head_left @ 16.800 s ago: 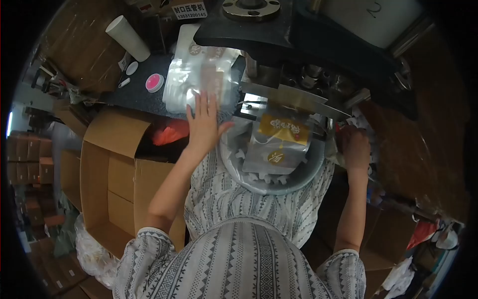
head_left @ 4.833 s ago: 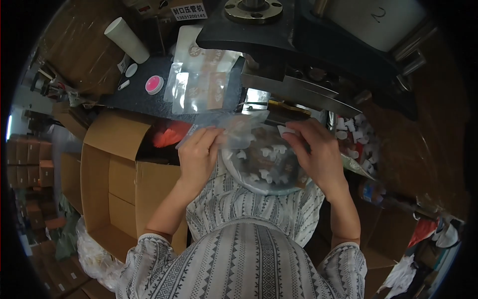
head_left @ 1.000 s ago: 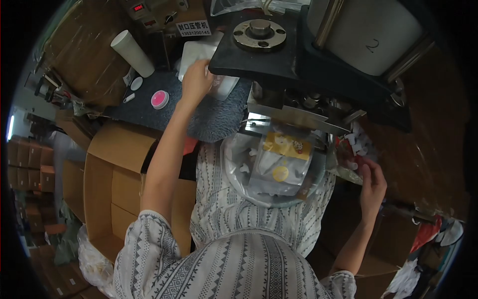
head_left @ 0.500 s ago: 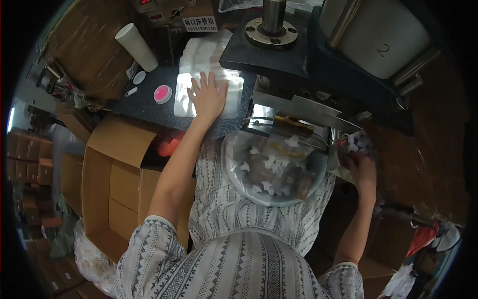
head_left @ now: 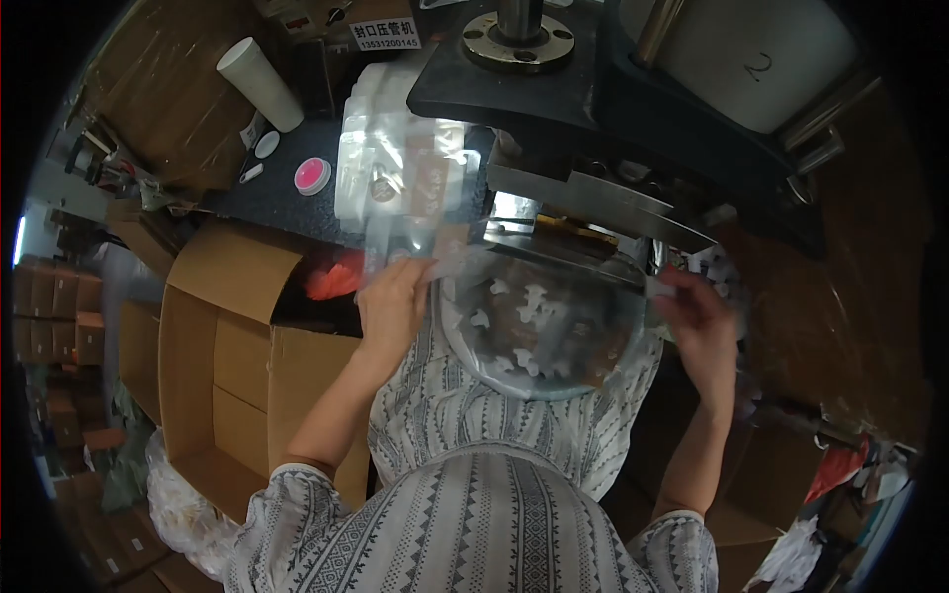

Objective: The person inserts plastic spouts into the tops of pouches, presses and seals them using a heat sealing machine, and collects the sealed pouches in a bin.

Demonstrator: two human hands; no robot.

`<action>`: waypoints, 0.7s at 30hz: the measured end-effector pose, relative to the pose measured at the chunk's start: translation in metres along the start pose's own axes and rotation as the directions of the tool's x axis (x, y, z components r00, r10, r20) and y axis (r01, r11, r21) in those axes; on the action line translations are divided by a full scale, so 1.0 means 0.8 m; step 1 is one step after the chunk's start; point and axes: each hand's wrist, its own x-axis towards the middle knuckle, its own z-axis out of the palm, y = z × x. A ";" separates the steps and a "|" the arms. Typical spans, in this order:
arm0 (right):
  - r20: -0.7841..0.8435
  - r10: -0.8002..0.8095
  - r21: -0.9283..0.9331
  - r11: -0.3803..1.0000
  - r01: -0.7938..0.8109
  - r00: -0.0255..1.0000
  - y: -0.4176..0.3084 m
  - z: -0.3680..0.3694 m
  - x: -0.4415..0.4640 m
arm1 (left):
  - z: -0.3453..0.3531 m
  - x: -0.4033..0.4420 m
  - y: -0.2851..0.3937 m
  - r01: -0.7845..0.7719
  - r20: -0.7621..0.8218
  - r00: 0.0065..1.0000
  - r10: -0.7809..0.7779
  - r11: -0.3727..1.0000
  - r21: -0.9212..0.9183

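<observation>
My left hand is closed on the near end of a clear plastic pouch with brown printing, which is blurred by motion. Under and behind it, a stack of similar clear pouches lies on the dark tabletop. At the front right corner of the machine, my right hand pinches a small whitish piece, too blurred to name. Between my hands, a round basin rests on my lap with several small white plastic pieces in it. Just above the basin is the metal jaw of the press machine.
A pink round tub, a white lid and a white cylinder stand on the tabletop at left. An open cardboard box is beside my left arm. The machine's dark body overhangs the work area.
My left hand has drawn back from lying flat on the pouch stack and now grips a pouch near the basin. My right hand has come slightly up and left, fingertips now by the jaw.
</observation>
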 end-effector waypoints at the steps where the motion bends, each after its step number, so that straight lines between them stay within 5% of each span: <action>1: 0.080 -0.197 -0.037 0.979 0.201 0.977 -0.025 0.022 -0.004 | -0.004 -0.002 0.016 -0.057 -0.108 0.993 0.051 0.997 -0.046; 2: 0.164 -0.383 -0.057 0.916 0.396 0.909 -0.041 0.038 -0.005 | -0.010 -0.002 0.026 -0.058 -0.106 0.993 0.053 0.997 -0.046; 3: 0.164 -0.383 -0.057 0.916 0.396 0.909 -0.047 0.049 -0.003 | -0.017 -0.002 0.036 -0.083 -0.117 0.990 0.074 0.994 -0.072; 5: 0.168 -0.687 -0.325 0.638 0.698 0.707 -0.051 0.065 0.002 | -0.023 -0.003 0.048 -0.107 -0.126 0.987 0.095 0.990 -0.097; 9: 0.282 -0.600 -0.150 0.743 0.652 0.748 -0.049 0.070 0.000 | -0.011 -0.012 0.059 -0.193 0.034 0.976 0.213 0.931 -0.310; 11: 0.370 -0.417 0.031 0.899 0.438 0.830 -0.036 0.070 0.003 | 0.005 -0.014 0.066 -0.186 0.136 0.956 0.259 0.897 -0.402; 14: 0.194 -0.244 0.053 0.970 0.239 0.950 -0.019 0.060 0.013 | 0.038 0.004 0.078 0.021 0.359 0.906 0.224 0.825 -0.565; 16: 0.121 -0.268 0.021 0.963 0.267 0.956 -0.008 0.046 0.012 | 0.069 0.022 0.083 0.515 0.618 0.786 0.008 0.544 -0.662; 17: 0.048 -0.288 -0.013 0.957 0.289 0.956 -0.002 0.037 0.008 | 0.075 0.034 0.086 0.516 0.620 0.785 0.010 0.543 -0.662; 20: 0.044 -0.193 -0.259 0.945 0.197 0.980 0.007 0.004 -0.012 | 0.062 0.066 0.104 0.744 0.748 0.661 -0.066 0.188 -0.641; 21: 0.045 -0.193 -0.261 0.945 0.198 0.980 0.019 -0.006 -0.008 | 0.067 0.064 0.102 0.744 0.747 0.661 -0.067 0.185 -0.642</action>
